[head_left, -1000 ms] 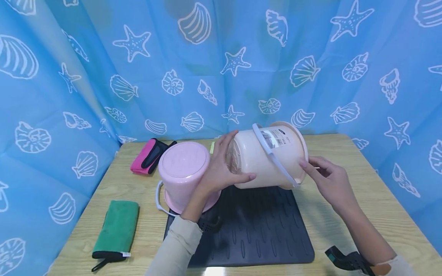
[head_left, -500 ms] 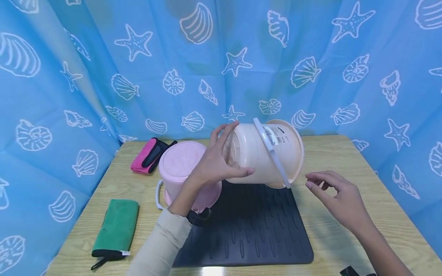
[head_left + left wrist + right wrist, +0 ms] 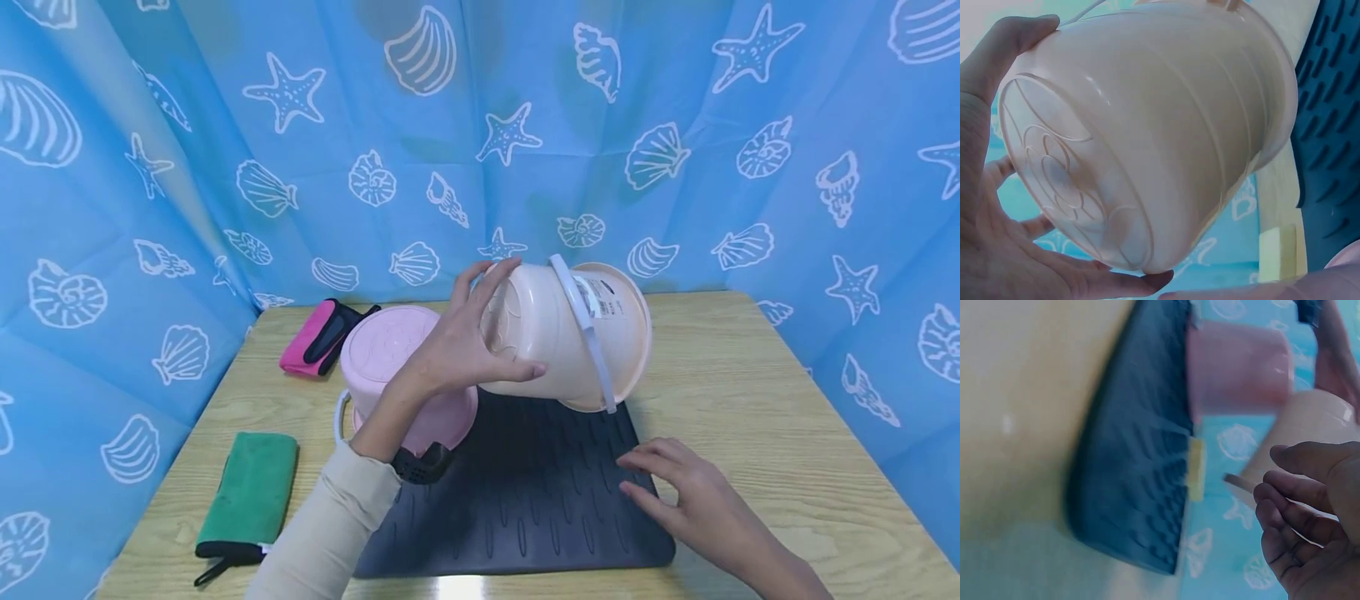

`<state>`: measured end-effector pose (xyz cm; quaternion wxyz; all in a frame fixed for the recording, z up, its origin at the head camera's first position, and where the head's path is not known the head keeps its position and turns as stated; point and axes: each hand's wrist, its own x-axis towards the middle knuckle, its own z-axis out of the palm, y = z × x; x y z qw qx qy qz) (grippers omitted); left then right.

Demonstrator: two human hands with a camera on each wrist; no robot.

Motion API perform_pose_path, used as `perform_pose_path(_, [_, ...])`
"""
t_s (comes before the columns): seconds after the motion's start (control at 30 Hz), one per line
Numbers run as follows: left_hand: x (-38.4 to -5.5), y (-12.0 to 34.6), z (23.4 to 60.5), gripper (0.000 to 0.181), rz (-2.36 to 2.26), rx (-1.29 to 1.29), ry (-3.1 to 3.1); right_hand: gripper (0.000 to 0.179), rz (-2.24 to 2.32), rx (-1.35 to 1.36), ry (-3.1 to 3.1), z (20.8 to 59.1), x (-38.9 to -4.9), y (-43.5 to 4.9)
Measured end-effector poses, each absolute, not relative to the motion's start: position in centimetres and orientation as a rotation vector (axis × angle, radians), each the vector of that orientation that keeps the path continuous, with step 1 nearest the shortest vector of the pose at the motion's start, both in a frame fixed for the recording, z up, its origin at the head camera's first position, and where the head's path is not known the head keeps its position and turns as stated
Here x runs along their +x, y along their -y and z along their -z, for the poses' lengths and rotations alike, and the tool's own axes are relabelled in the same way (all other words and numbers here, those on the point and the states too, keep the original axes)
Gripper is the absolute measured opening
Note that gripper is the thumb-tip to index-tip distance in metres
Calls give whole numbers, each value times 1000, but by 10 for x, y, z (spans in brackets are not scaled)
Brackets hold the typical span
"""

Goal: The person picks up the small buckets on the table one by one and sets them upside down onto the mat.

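A cream plastic bucket (image 3: 551, 333) is held on its side above the dark mat, its mouth facing right and its pale handle (image 3: 587, 329) hanging across the wall. My left hand (image 3: 465, 346) grips it around the base; in the left wrist view, thumb and fingers spread over opposite edges of the patterned bottom. Off the bucket, my right hand (image 3: 693, 504) hovers near the mat's right edge, fingers loosely bent with nothing in them, as the right wrist view also shows. A pink bucket (image 3: 378, 367) stands upside down on the mat's left part, partly behind my left forearm.
The black ribbed mat (image 3: 517, 525) lies on the wooden table (image 3: 742, 375). Left of it are a folded green cloth (image 3: 251, 483) and a pink-and-black folded cloth (image 3: 311, 333). A yellow block (image 3: 1195, 469) stands at the mat's back edge. A blue shell-print curtain (image 3: 517, 200) surrounds the table.
My right hand has let go of the cream bucket's rim and moved down and toward me. The left hand still holds the bucket, which has shifted slightly left.
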<state>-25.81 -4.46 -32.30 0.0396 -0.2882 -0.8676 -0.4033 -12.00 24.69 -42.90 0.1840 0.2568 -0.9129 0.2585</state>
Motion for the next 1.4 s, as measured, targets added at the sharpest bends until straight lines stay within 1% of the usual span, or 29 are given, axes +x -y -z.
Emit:
perform_pose_path(0.17, [-258,44,321,113,1223,-908,2681,27,-669,772,2657,450,-115,-239])
perform_pose_path(0.33, [-259,44,322,113,1205,-927,2708,24,-636,816,2724,462,-114,-235])
perform_pose_path(0.6, [-261,41,319,112,1154,-962,2752,25,-561,908,2799,477,-113,-233])
perform_pose_path(1.07, [-266,36,313,113,969,-1026,2821,27,-604,983,2764,485,-111,-235])
perform_pose_path(1.4, [-270,33,311,115,829,-1060,2891,27,-632,930,2848,482,-111,-229])
